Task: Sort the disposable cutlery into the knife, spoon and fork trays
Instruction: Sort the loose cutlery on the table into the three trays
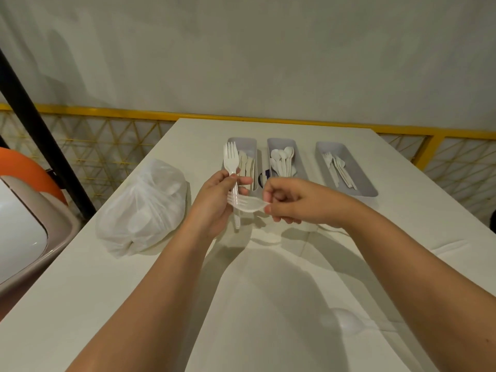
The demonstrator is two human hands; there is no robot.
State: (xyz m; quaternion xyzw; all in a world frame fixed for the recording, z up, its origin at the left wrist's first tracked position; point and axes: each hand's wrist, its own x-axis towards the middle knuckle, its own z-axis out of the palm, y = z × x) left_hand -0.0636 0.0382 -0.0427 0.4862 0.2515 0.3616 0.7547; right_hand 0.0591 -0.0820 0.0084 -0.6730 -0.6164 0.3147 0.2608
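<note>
My left hand (214, 200) pinches a white plastic fork (231, 162) upright, tines up, above the table. My right hand (292, 201) pinches a second white fork (245, 204) lying sideways, its tines crossing the first fork's handle. Behind the hands stand three grey trays in a row: the left tray (243, 142) holds flat white pieces, the middle tray (281, 143) holds several spoons, the right tray (357, 173) holds forks and other pieces. A white spoon (346, 322) lies on the table under my right forearm.
A white plastic bag (145, 210) with more cutlery sits on the white table (80, 291) at the left. A yellow mesh railing (107, 135) runs behind the table. A black post (45, 140) and a beige-and-orange object (24, 218) stand left of it.
</note>
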